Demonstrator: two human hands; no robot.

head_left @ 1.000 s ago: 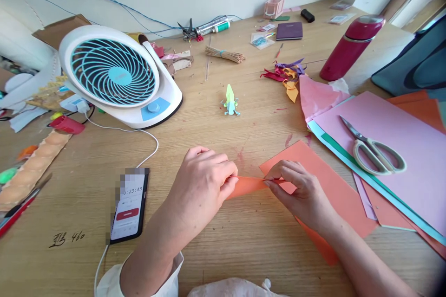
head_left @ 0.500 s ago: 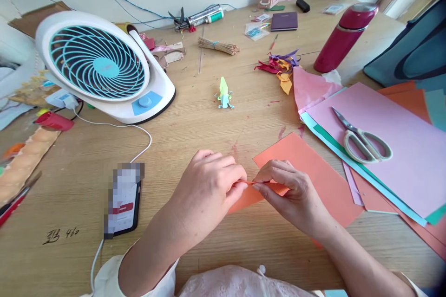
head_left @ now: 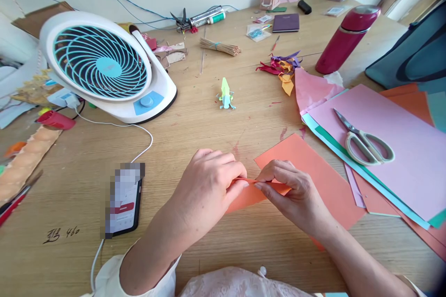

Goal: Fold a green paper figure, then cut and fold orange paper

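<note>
Both hands pinch the top edge of a folded piece of orange paper [head_left: 246, 198], held just above the table. My left hand [head_left: 214, 183] has thumb and fingers closed on its left part. A short way to the right, my right hand [head_left: 291, 190] grips the same edge between thumb and forefinger. Part of the fold is hidden behind the fingers. Beneath my right hand a larger orange sheet [head_left: 313, 167] lies flat on the table. Beyond the hands stands a small green and light-blue folded paper figure [head_left: 226, 93].
To the right, scissors [head_left: 369, 141] lie on a stack of coloured paper [head_left: 407, 125], with a red flask [head_left: 343, 44] behind. A white fan [head_left: 114, 69] and a phone [head_left: 125, 204] with a cable are at left. Folded paper pieces [head_left: 284, 67] and a stick bundle [head_left: 220, 46] lie farther back.
The view has shifted very slightly. Both hands keep their pinch on the orange paper, with hardly any movement of the fingers.
</note>
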